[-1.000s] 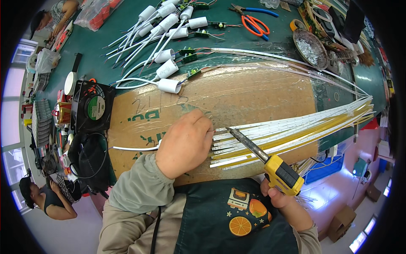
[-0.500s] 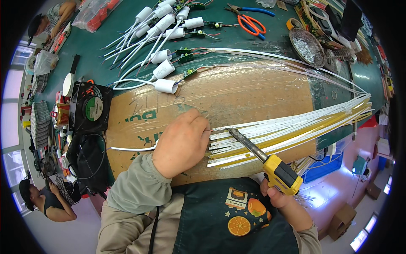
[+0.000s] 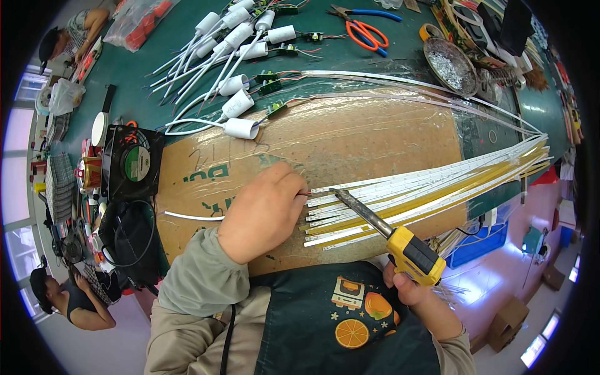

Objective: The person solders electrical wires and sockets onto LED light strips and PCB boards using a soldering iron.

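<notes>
In the head view, the fan of flat white-and-yellow flexible LED strips (image 3: 406, 190) lies to the right of the bare left hand (image 3: 262, 209), its long axis running rightward and slightly away from the body, with the cut ends spread just beside that hand's fingertips; the left hand is the nearer one to those ends. Its fingers are pinched together on a thin reddish wire (image 3: 304, 194), of which only a short bit shows. The right hand (image 3: 412, 290), below the strips, is closed around the yellow-and-black plastic handle of a soldering iron (image 3: 417, 255), whose slim, darkened metal barrel slants up and left to the uppermost strip ends (whether the tip touches them, I cannot tell). Beneath lies smooth brown cardboard (image 3: 375, 131) under a glossy, wrinkled clear film, on a dark green counter (image 3: 125, 81). A smooth white round cable (image 3: 194, 217) comes out left of the left hand, its other end hidden. Farther off sit glossy white cylindrical lamp sockets (image 3: 240, 129) with small green circuit boards (image 3: 276, 109), and at left a square black plastic fan (image 3: 132, 164).
</notes>
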Demonstrator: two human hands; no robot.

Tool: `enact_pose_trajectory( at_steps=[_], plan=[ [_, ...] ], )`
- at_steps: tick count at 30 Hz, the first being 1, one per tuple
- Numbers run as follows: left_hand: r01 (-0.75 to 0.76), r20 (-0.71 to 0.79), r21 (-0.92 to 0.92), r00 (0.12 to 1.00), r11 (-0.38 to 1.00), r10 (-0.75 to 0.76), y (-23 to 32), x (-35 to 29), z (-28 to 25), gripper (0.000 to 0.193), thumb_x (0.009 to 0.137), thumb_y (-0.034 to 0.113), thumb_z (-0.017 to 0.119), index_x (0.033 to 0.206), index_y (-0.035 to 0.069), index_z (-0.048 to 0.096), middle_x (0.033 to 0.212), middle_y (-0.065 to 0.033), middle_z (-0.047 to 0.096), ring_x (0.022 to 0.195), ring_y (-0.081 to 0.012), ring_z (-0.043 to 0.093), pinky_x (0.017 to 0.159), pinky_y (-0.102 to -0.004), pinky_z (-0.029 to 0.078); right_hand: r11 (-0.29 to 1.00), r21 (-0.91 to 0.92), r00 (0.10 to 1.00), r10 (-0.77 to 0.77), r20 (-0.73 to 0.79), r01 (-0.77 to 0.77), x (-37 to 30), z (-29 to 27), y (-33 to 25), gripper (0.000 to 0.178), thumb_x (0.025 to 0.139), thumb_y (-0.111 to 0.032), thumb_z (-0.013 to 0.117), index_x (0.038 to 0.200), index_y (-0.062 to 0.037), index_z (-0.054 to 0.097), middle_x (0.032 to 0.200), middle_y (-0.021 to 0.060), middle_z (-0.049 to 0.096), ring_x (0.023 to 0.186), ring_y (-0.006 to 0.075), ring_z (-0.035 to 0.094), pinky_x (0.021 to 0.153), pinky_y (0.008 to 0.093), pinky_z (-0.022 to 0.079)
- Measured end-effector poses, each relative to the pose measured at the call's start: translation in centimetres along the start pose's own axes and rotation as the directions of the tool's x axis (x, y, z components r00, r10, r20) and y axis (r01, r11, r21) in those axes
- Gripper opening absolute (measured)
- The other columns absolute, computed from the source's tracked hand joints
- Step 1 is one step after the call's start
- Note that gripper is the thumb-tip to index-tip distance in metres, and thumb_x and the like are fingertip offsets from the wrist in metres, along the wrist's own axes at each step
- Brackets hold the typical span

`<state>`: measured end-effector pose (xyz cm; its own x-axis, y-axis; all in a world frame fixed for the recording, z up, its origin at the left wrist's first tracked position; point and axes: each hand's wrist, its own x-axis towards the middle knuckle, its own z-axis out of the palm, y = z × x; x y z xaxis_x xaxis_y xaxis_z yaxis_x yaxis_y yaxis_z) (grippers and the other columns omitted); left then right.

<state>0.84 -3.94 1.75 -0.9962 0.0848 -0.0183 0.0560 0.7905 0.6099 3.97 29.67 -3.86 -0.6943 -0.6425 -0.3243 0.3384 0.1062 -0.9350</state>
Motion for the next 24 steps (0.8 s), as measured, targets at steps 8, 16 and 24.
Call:
enact_pose_trajectory(
  at_steps=[8,16,24],
  plan=[
    [0.015,0.019,-0.096,1.000,0.995,-0.013,-0.56,0.20,-0.15,0.006,0.085,0.008,0.067,0.089,0.003,0.066,0.090,-0.0134,0.063,0.086,-0.0332,0.062,0.075,-0.0399,0.050,1.000,-0.022,0.999,-0.013,-0.050,0.012,-0.06,0.16,0.25,0.025,0.093,-0.032,0.064,0.088,-0.0083,0.060,0.077,0.0014,0.056,0.071,0.0197,0.055,0.065,0.0336,0.045],
    [0.030,-0.019,-0.059,0.999,0.998,-0.031,-0.16,0.38,0.30,0.005,0.082,0.007,0.066,0.086,0.003,0.066,0.085,-0.0130,0.062,0.081,-0.0331,0.062,0.070,-0.0408,0.049,0.985,-0.165,0.993,-0.073,-0.091,0.057,0.01,0.12,0.51,0.021,0.091,-0.030,0.066,0.087,-0.0091,0.063,0.071,0.0016,0.059,0.064,0.0207,0.058,0.059,0.0335,0.046],
    [0.037,-0.026,-0.010,0.999,0.999,-0.038,-0.03,0.51,0.53,0.005,0.082,0.008,0.065,0.083,0.003,0.065,0.084,-0.0137,0.061,0.081,-0.0344,0.061,0.070,-0.0420,0.049,0.986,-0.126,0.988,-0.121,-0.095,0.108,0.50,0.65,0.42,0.017,0.087,-0.023,0.070,0.090,-0.0072,0.065,0.073,0.0045,0.061,0.062,0.0216,0.060,0.056,0.0314,0.047]
  ],
)
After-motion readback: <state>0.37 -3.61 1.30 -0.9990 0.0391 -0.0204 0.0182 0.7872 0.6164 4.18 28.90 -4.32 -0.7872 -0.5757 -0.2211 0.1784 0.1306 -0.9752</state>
